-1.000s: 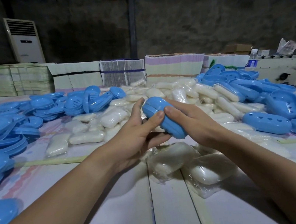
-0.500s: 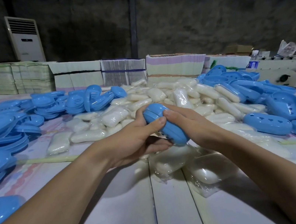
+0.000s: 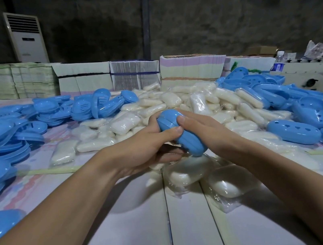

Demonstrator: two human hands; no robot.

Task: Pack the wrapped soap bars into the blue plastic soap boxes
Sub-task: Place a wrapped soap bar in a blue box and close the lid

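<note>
Nearest, loose wrapped soap bars point(image 3: 187, 172) on table point(image 3: 130, 222): slick film, so we grip across the width. Above, left hand point(image 3: 139, 149) & right hand point(image 3: 204, 128), fingers clamped on closed soap box point(image 3: 172, 123): light, rigid shell, we squeeze at the seam

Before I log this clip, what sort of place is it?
Probably a small packing workshop. A heap of wrapped soap bars and piles of blue soap boxes cover the table, flat cartons are stacked behind, and both hands hold one box.
</note>
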